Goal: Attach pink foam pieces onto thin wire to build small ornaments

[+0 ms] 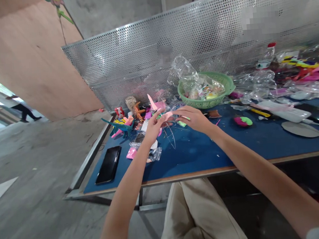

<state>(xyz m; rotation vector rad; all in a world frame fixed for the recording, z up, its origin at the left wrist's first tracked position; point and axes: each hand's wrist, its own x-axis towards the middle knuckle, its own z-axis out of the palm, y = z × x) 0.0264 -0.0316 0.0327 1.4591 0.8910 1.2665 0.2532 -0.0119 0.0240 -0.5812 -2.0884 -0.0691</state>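
Over the blue table (190,155) my two hands meet around a small pale pink piece (168,115), soft-looking like modelling clay. My left hand (155,125) is closed on one side of it, thumb and fingers pinched. From the other side my right hand (192,118) touches the piece with bent fingertips; what else it may hold is hidden. A bright green bit (184,122) shows under the right fingers. Thin clear strands or film hang below the hands. Just left stand small clay-like figures, among them a teal one (124,127) and an orange one (138,112).
A black phone (108,165) lies at the table's left end. Behind my hands stands a green basket (206,103) with plastic wrap. To the right are a pink-and-green lump (243,121), a yellow-black cutter (260,112) and a bottle (266,57). A person (5,100) walks far left.
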